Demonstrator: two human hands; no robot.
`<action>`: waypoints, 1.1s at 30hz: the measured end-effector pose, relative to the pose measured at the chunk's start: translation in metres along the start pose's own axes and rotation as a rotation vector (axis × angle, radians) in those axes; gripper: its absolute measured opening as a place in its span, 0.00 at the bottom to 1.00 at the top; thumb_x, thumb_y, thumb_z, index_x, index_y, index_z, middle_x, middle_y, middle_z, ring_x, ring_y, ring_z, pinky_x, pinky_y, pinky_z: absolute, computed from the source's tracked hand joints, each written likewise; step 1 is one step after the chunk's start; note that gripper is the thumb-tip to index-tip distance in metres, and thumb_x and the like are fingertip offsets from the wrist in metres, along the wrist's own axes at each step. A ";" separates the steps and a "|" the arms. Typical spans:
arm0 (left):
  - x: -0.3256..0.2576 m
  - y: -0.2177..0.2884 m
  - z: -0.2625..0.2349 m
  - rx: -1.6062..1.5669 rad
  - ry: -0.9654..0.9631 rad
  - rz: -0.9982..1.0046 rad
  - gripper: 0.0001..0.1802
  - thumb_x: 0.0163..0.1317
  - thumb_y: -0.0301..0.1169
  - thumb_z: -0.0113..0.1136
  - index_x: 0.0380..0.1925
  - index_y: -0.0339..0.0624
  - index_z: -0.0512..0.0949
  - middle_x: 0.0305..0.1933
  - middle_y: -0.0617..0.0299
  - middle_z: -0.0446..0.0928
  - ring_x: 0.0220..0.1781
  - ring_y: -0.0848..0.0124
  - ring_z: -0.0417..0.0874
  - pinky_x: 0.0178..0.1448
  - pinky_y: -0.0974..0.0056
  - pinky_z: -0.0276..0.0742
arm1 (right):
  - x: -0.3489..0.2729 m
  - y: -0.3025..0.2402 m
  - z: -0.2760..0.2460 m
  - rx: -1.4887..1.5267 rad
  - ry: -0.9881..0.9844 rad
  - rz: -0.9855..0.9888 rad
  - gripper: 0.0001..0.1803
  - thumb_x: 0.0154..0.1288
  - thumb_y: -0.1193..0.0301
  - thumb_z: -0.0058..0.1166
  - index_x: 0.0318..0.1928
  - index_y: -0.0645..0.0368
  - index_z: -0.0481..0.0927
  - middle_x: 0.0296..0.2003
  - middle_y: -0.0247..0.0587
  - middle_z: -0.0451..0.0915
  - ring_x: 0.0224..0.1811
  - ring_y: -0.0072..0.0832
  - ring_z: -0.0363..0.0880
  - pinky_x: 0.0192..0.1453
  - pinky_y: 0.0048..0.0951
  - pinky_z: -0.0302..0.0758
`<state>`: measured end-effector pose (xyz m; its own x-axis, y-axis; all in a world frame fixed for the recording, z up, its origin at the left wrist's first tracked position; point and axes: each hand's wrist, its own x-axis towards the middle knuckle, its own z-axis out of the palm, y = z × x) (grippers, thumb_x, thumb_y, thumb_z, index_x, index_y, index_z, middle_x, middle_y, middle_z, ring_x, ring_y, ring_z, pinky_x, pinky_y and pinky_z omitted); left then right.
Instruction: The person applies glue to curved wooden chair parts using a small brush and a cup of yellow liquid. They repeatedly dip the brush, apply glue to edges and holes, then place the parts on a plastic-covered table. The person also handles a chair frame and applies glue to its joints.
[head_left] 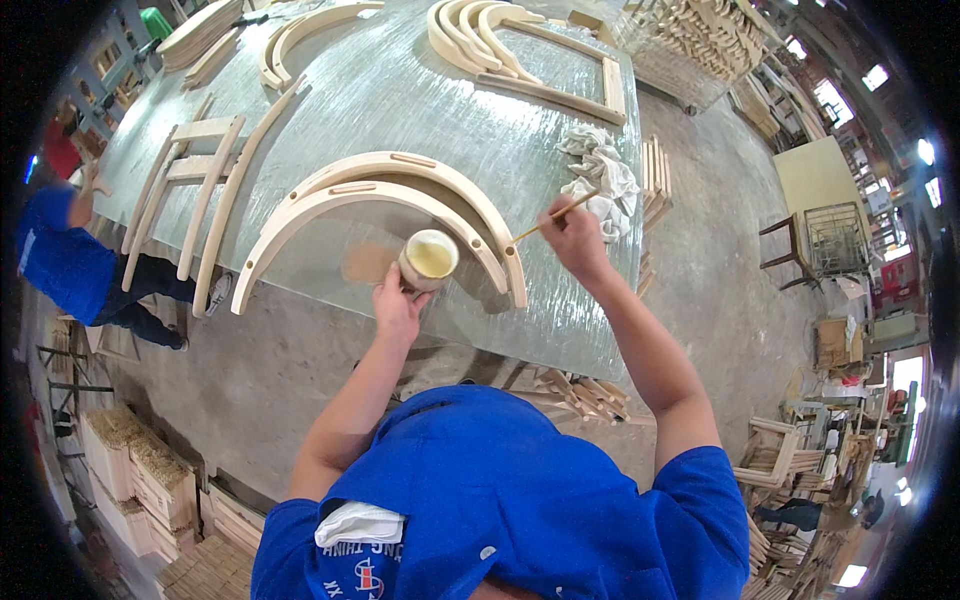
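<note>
My left hand (398, 305) grips a small round pot of yellowish glue (430, 259) resting on the plastic-covered table (420, 90). My right hand (571, 237) holds a thin wooden stick (553, 217) whose tip touches the right end of two curved pale wooden arches (380, 195) lying side by side on the table. The pot sits inside the inner arch's curve.
White rags (602, 172) lie at the table's right edge. More curved parts and a frame (520, 50) lie further back, a ladder-like chair part (190, 190) at the left. A person in blue (70, 260) stands at the left. Stacked wood parts (590, 395) lie on the floor.
</note>
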<state>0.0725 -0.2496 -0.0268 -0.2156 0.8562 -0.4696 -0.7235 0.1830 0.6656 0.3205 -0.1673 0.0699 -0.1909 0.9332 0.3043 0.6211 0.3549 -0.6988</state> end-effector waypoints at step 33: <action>-0.040 -0.014 -0.045 -0.015 0.108 0.097 0.19 0.68 0.39 0.42 0.51 0.36 0.66 0.52 0.54 0.71 0.50 0.60 0.77 0.45 0.53 0.79 | 0.015 0.013 0.019 -0.072 -0.280 -0.346 0.08 0.57 0.70 0.48 0.28 0.62 0.67 0.22 0.52 0.72 0.27 0.51 0.72 0.31 0.43 0.68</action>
<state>0.0615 -0.3080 -0.0441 -0.3537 0.8125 -0.4634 -0.7053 0.0938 0.7027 0.3115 -0.1475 0.0535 -0.5884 0.7433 0.3183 0.5344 0.6529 -0.5367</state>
